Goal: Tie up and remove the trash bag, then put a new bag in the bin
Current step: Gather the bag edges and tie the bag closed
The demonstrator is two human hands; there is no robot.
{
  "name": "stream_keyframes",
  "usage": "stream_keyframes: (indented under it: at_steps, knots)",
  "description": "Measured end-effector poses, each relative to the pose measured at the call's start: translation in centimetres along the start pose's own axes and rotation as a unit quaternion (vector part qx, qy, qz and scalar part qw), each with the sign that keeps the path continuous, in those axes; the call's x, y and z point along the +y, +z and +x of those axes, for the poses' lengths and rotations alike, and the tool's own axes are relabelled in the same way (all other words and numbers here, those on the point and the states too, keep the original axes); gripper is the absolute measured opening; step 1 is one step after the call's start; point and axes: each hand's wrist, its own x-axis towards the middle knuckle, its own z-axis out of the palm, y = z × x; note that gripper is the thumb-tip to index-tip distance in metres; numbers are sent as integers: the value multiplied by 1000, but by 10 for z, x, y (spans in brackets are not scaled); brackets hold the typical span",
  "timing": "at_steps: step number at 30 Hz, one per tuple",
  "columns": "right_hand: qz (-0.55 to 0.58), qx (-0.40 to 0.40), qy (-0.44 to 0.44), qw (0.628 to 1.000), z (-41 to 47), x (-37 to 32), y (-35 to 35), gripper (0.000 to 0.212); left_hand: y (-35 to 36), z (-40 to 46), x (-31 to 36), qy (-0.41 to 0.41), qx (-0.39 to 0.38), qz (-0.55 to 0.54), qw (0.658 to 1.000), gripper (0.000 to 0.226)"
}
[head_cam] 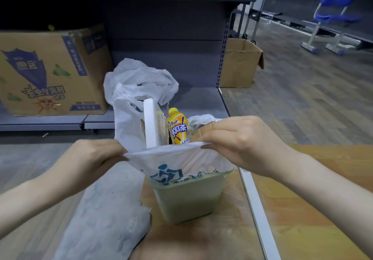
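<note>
A small pale green bin (pixel 187 199) stands on the floor, lined with a white trash bag (pixel 181 161) with blue print. Inside the bag stand a white foam slab (pixel 150 124), a yellow drink bottle (pixel 177 127) and pieces of cardboard. My left hand (pixel 92 159) pinches the near rim of the bag at its left end. My right hand (pixel 242 144) pinches the same rim at its right end, so the edge is stretched between them above the bin. The far side of the bag stands up loose behind the trash.
A crumpled white plastic bag (pixel 141 78) lies on the low grey shelf (pixel 197 100) behind the bin. A printed cardboard box (pixel 50 72) sits on the shelf at left, an open box (pixel 240 64) at right. A wooden surface with a white edge (pixel 256 209) runs along the right.
</note>
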Motion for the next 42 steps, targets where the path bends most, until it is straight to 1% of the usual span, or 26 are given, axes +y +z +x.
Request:
stream_keyframes:
  at_steps: [2, 4, 6, 8, 10, 12, 14, 16, 17, 18, 19, 21, 23, 25, 27, 29, 30, 32, 34, 36, 37, 38, 39, 40, 41, 42]
  knots:
    - [10, -9, -1, 1000, 2, -2, -3, 25, -1, 8, -7, -18, -1, 9, 1000, 30]
    - [50, -44, 14, 998, 2, -5, -4, 30, -2, 13, -17, -42, 4, 5, 999, 29]
    - [129, -69, 75, 986, 5, -4, -8, 41, -1, 13, -22, -62, 9, -6, 998, 34]
    - [171, -67, 156, 970, 9, 7, -16, 45, -1, 13, -17, -76, 3, -1, 997, 33]
    - [154, -83, 240, 955, 15, 27, -20, 42, -1, 10, -9, -65, -7, 26, 998, 30]
    - [118, -142, 308, 933, 22, 50, -17, 31, 2, 9, -1, -52, -2, 16, 999, 38]
    - [108, -197, 353, 908, 31, 73, -4, 25, 10, 13, 10, -118, 34, -62, 990, 47]
    - [127, -259, 402, 869, 44, 96, 20, 34, 21, 24, 22, -242, 84, -144, 956, 51]
    - [140, -295, 434, 839, 49, 108, 35, 41, 27, 30, 26, -301, 90, -173, 934, 51]
    - [144, -331, 460, 811, 55, 120, 52, 47, 33, 36, 27, -344, 91, -195, 914, 50]
    - [137, -367, 482, 783, 60, 129, 68, 52, 38, 41, 26, -363, 90, -207, 904, 50]
    - [119, -424, 509, 740, 67, 146, 98, 52, 43, 49, 23, -360, 87, -219, 903, 54]
    - [123, -462, 535, 697, 67, 161, 126, 45, 43, 55, 19, -342, 88, -244, 903, 49]
    - [157, -488, 577, 636, 60, 174, 150, 40, 42, 58, 14, -337, 110, -260, 898, 45]
    - [191, -518, 597, 582, 54, 179, 166, 34, 47, 55, 9, -341, 137, -234, 900, 49]
    - [219, -518, 596, 573, 53, 186, 175, 23, 48, 49, 4, -330, 170, -190, 909, 48]
    - [240, -518, 597, 563, 54, 190, 176, 24, 47, 44, 0, -321, 180, -173, 914, 48]
    - [279, -535, 599, 526, 57, 195, 174, 33, 43, 32, -11, -317, 210, -130, 916, 44]
    - [299, -557, 583, 509, 60, 197, 170, 33, 42, 20, -24, -342, 244, -80, 904, 45]
    - [314, -525, 588, 529, 64, 196, 171, 23, 44, 14, -33, -418, 232, -98, 873, 65]
    - [311, -502, 592, 549, 65, 194, 173, 19, 44, 16, -36, -471, 192, -152, 848, 76]
    - [303, -486, 592, 567, 66, 191, 175, 16, 44, 20, -39, -523, 132, -230, 810, 81]
    - [281, -473, 591, 590, 67, 187, 176, 14, 45, 24, -40, -557, 72, -318, 764, 77]
    - [249, -454, 588, 622, 68, 183, 177, 15, 47, 29, -39, -569, 25, -408, 713, 62]
    - [209, -429, 577, 663, 69, 181, 177, 20, 52, 33, -39, -575, -4, -463, 674, 45]
    - [176, -397, 557, 708, 71, 179, 177, 24, 58, 36, -39, -582, -7, -476, 659, 31]
